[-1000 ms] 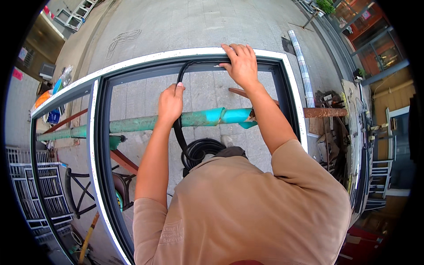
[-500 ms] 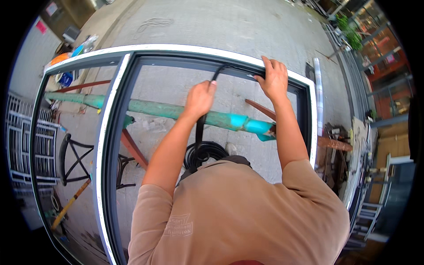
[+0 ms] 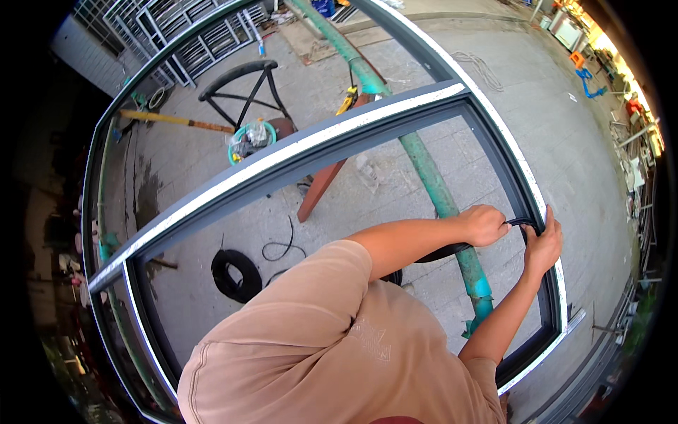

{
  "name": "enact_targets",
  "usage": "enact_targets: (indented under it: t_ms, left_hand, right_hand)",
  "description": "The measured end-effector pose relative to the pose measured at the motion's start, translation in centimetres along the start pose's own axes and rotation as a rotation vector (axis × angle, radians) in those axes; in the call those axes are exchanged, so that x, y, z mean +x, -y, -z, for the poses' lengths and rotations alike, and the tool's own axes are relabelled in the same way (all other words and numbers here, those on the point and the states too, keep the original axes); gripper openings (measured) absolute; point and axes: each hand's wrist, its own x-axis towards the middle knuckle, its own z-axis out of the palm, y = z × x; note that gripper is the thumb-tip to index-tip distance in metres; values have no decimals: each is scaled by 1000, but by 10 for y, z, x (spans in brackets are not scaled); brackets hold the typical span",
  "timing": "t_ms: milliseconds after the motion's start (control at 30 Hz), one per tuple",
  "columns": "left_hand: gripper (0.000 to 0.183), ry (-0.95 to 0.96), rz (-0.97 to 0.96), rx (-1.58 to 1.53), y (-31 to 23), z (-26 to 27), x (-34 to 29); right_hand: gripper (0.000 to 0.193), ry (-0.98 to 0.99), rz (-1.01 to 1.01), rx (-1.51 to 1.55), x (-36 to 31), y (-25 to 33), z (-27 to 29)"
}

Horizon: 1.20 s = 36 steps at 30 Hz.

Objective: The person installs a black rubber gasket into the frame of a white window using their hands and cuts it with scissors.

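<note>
A large metal frame [image 3: 505, 148] with white upper faces and dark grey inner grooves lies in front of me, split by a crossbar [image 3: 296, 154]. My left hand [image 3: 486, 225] is closed on a black rubber strip [image 3: 443, 253], which trails from it back toward my body. Between my hands a short length of the strip bends into the groove of the far-right bar. There my right hand [image 3: 544, 244] grips the bar, fingers over its outer side and thumb at the groove beside the strip. The right thumb's tip is partly hidden.
Beneath the frame runs a green pipe [image 3: 431, 173], with a reddish-brown support leg [image 3: 325, 187] nearby. A black coil [image 3: 236, 275] lies on the paved floor. Farther left are a dark chair [image 3: 244, 71], a green basket of small items [image 3: 253, 140] and a yellow pole [image 3: 155, 117].
My view has turned left, so the frame appears slanted. Both hands are closer together on the bar; the left has come near the groove with the strip, whose free span between them is shorter.
</note>
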Motion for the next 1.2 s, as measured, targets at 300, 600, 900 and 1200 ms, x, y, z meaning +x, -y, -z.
enact_targets:
  t_ms: [300,600,900,1200]
  left_hand:
    - [48,-30,-12,-13,1,-4,3]
    - [47,-354,-166,312,22,-35,-53]
    - [62,-534,-203,240,19,3,-146]
    - [44,-109,141,16,72,-41,-174]
  right_hand:
    - [81,-10,-34,-71,4,-6,-6]
    - [76,-36,57,-51,7,-26,-21]
    - [73,-38,99,-51,12,-37,-27]
    - [76,-20,80,-54,4,-40,-29]
